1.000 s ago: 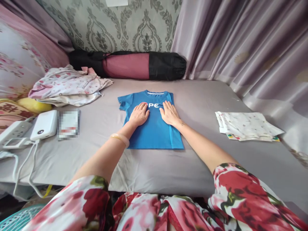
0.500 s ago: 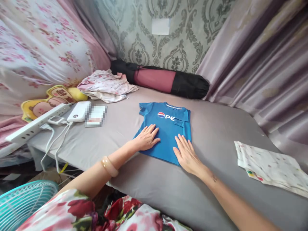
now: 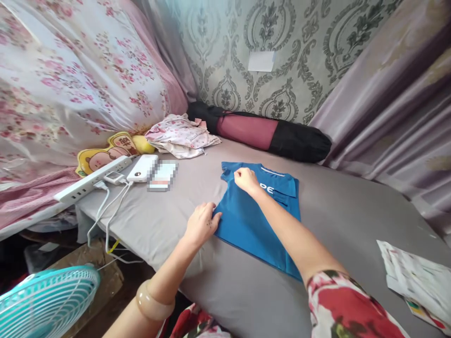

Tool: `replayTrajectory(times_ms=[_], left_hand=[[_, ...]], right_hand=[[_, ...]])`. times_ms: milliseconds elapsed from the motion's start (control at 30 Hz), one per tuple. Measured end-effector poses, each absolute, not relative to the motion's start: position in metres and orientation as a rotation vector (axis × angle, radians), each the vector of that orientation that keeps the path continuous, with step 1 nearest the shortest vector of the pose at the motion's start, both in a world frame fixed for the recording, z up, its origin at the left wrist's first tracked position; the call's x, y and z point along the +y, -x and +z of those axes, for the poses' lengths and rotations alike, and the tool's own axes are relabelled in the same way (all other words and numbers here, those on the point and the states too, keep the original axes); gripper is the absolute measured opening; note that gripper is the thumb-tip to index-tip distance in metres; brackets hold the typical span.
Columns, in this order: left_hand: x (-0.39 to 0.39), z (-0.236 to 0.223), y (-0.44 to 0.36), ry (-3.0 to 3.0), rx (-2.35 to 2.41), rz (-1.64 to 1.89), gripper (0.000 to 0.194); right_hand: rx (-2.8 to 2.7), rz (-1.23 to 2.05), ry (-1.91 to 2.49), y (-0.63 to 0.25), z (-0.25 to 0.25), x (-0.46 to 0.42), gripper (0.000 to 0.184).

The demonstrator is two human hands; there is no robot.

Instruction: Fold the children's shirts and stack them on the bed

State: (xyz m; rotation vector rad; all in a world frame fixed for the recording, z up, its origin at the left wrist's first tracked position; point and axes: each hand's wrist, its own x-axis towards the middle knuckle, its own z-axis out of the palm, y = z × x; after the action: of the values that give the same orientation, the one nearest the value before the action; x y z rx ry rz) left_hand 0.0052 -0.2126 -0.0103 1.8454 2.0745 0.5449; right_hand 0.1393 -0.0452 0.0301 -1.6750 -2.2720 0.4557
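The shirt is blue with white letters, the sheet grey.

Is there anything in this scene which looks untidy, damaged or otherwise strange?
I see no clear spill or damage. The white cables droop over the edge of the grey surface, which looks untidy. The floral cloth lies crumpled. The blue shirt looks uneven: only its side on the picture's right is folded in.

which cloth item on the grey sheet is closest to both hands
The blue T-shirt: the left hand is at its side edge, the right hand at its upper part. The floral cloth and the white cloth at right lie farther away.
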Motion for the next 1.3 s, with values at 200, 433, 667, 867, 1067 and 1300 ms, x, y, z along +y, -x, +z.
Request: replayTrajectory(times_ms=[200,433,667,867,1067,1300], left_hand=[[-0.21,-0.002,-0.007,-1.622,2.087,0.547,0.023],[-0.203,0.0,-0.002,-1.599,2.022,0.573,0.018],[-0.205,0.004,-0.01,-1.67,1.96,0.63,0.008],[-0.208,0.01,-0.032,-1.833,1.992,0.582,0.01],[-0.211,0.011,-0.05,-2.049,1.956,0.441,0.018],[-0.216,0.01,-0.058,-2.197,1.863,0.272,0.028]], right_hand=[[-2.093,0.573,1.904,-0.079,0.019,-0.004,0.041],[-1.817,0.864,1.847,-0.07,-0.001,0.012,0.045],[-1.445,1.065,1.745,-0.103,-0.001,0.027,0.011],[-1.2,1.25,1.591,-0.154,0.017,0.016,0.007],[-1.183,1.276,1.52,-0.195,0.016,-0.004,0.023],[-1.245,1.169,1.601,-0.223,-0.005,-0.013,0.042]])
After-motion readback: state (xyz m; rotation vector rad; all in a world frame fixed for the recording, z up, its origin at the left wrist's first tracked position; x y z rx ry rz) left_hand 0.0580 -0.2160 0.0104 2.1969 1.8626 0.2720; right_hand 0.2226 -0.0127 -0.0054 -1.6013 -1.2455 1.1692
